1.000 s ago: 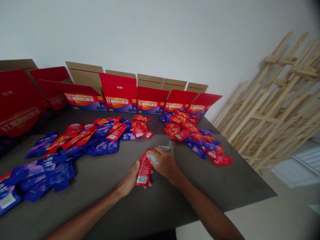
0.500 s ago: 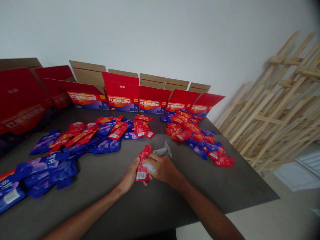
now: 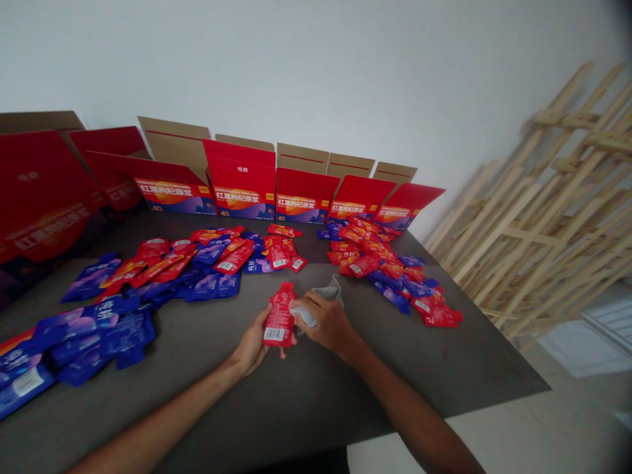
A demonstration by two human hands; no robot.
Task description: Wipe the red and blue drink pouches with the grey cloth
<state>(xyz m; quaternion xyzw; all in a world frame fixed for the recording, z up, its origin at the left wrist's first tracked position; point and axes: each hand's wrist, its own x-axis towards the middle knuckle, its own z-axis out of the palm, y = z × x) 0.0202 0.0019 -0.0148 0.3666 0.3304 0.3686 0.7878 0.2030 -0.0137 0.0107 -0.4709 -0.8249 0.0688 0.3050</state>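
Observation:
A red sachet [image 3: 279, 317] with a barcode near its lower end lies across the fingers of my left hand [image 3: 253, 347], which grips it along its left side. My right hand [image 3: 326, 324] is closed on a grey cloth [image 3: 332, 291]; a wad of it shows at the fingertips by the sachet's right edge. Beyond my hands lies a small group of red sachets [image 3: 279, 253], with a blue one partly beneath. Some fingertips of my left hand are hidden behind the sachet.
Open red cartons [image 3: 245, 191] line the wall at the back. Mixed blue and red sachets are heaped at left [image 3: 197, 263] and right [image 3: 375, 257], with blue sachets [image 3: 93, 339] nearer. Wooden frames [image 3: 538, 224] lean beyond the right edge of the dark table [image 3: 469, 375].
My right hand and the cloth have shifted right, off the middle of the sachet, baring more of its face. The sachet has moved slightly left and tilted flatter toward view.

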